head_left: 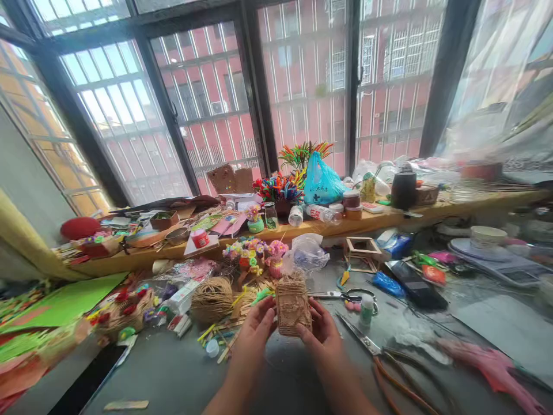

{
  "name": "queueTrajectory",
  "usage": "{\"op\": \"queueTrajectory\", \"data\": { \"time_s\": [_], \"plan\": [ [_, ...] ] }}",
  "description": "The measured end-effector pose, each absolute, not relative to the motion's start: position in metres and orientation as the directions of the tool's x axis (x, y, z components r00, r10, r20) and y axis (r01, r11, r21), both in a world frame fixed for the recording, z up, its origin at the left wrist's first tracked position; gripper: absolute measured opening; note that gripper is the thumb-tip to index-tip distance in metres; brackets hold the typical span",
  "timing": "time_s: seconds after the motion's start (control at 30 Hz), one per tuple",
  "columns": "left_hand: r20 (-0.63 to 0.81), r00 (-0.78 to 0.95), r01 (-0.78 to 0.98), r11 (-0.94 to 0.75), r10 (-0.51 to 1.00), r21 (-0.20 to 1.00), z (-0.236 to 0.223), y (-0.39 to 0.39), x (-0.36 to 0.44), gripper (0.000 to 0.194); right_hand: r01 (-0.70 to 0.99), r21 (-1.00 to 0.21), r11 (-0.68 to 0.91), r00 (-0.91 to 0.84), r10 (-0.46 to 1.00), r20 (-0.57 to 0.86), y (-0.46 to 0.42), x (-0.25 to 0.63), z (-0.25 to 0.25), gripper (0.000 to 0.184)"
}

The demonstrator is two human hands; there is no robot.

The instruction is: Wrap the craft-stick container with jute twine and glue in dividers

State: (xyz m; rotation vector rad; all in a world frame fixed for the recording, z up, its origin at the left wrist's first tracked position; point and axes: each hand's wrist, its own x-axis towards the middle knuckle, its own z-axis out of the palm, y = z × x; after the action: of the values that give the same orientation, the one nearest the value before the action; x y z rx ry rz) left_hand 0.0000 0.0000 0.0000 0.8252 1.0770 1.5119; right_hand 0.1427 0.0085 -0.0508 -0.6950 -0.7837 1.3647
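Between my two hands, above the grey tabletop, is a small brown box-shaped craft piece [294, 305] that looks wrapped in twine, with a rough raised pattern on its face. My left hand [259, 323] grips its left side, thumb along the edge. On the opposite side, my right hand [322, 331] holds the lower right corner, its thumb on the front. Fingers behind the piece are hidden. A ball of twine [211, 300] lies left of my left hand. Small scissors [332, 295] and a little white-capped bottle [367, 308] are right of the piece.
Large scissors with brown handles [367, 340] lie open at the right. Behind the hands are bead flowers [248, 253], a clear plastic bag [309, 253] and a wooden stick frame [363, 248]. A black phone-like slab [88, 380] is at left. A cluttered wooden sill [276, 233] runs below the windows.
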Motion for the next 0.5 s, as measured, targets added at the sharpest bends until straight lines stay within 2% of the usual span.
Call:
{"op": "queueTrajectory", "data": {
  "time_s": [0.2, 0.5],
  "plan": [
    [0.056, -0.180, -0.310, -0.111, 0.982, 0.944, 0.001, -0.008, 0.013, 0.061, -0.596, -0.797, 0.099, 0.016, 0.994, 0.111, 0.006, 0.144, -0.049, 0.067],
    [0.095, -0.159, -0.267, -0.136, 0.983, 0.954, 0.008, -0.018, 0.017, 0.063, -0.586, -0.803, 0.112, -0.017, 0.988, 0.151, 0.009, 0.146, -0.056, 0.065]
  ]
}}
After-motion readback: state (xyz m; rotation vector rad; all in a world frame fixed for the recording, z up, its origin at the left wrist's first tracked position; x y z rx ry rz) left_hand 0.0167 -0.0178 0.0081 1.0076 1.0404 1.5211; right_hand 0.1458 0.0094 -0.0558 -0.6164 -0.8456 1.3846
